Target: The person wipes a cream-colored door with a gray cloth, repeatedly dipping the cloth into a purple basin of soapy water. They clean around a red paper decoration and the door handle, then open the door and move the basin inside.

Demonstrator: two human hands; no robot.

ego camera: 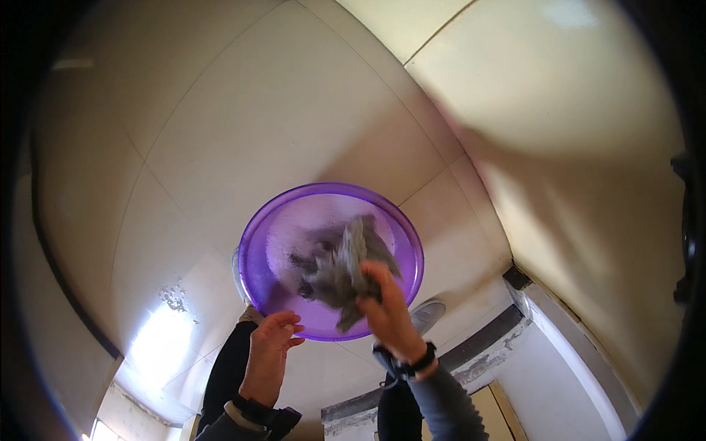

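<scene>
A round purple plastic basin (253, 231) holds sudsy water and stands on the tiled floor in front of me. My right hand (386, 308) grips a bunched, wet grey cloth (353, 259) over the right part of the basin. The cloth's lower folds hang to the left, against the foamy water, and it is partly blurred. By the basin's near left rim is my left hand (273, 336), with fingers loosely spread and nothing in them. Both wrists wear dark bands.
Large beige tiles (237, 110) surround the basin. A grey shoe (427, 316) shows right of it, with another partly hidden at its left. Water drops (174, 297) lie on the floor at the left. A tiled wall (551, 110) rises at the right.
</scene>
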